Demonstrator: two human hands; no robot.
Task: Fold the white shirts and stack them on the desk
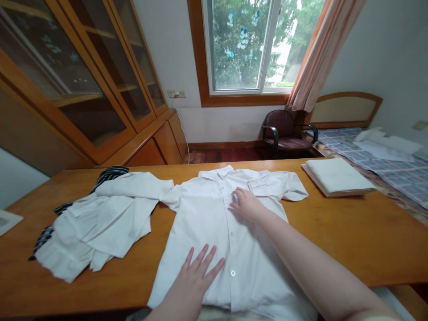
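A white short-sleeved shirt (197,209) lies spread front side up on the wooden table (334,236), its collar toward the far edge and its button strip running down the middle. My left hand (195,278) rests on the lower left part of the shirt, fingers spread. Higher up, my right hand (245,203) is on the chest beside the button strip, just below the pocket. Its fingers are slightly bent and apart, and nothing shows in them. The shirt's bottom hem reaches the near edge of the table.
On the left lies a heap of white clothing (110,218) over a dark striped cloth (112,173). A folded white stack (337,176) sits at the far right of the table. Beyond stand a maroon armchair (282,129), a bed (347,142) and a glass-door cabinet (133,122).
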